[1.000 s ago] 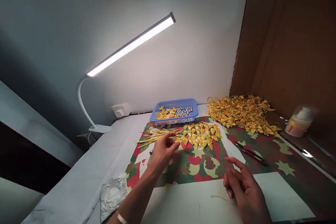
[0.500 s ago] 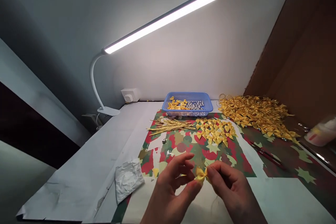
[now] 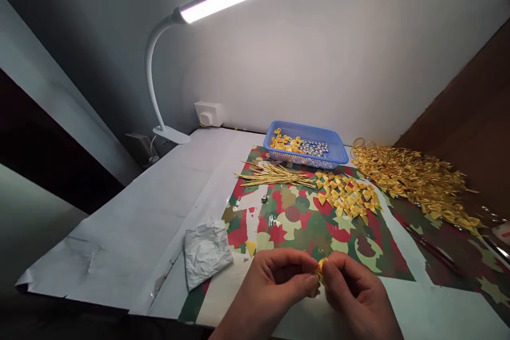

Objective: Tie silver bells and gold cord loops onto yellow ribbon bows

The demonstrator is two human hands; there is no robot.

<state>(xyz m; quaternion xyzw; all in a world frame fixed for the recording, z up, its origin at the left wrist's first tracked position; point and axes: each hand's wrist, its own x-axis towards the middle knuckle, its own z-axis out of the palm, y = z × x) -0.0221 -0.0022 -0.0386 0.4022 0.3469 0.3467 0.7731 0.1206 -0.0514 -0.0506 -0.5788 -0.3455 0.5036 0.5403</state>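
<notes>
Both my hands meet low in the middle of the view, above the near edge of the patterned paper (image 3: 319, 228). My left hand (image 3: 274, 281) and my right hand (image 3: 356, 292) pinch one small yellow ribbon bow (image 3: 321, 266) between their fingertips. Most of the bow is hidden by the fingers. Farther back lie a loose group of yellow bows (image 3: 346, 196), a bundle of gold cords (image 3: 274, 175) and a blue basket (image 3: 334, 151) holding bows and silver bells.
A large heap of finished gold bows (image 3: 418, 180) lies at the right, below a brown cardboard wall (image 3: 470, 111). Scissors (image 3: 432, 249) lie right of the paper. A crumpled white wrapper (image 3: 205, 252) sits left. A clamp lamp (image 3: 159, 79) stands at the back left.
My left hand came back from the bows with one bow and met my right hand near the table's front edge. The bow is now more covered by the fingers. The view swung left and down.
</notes>
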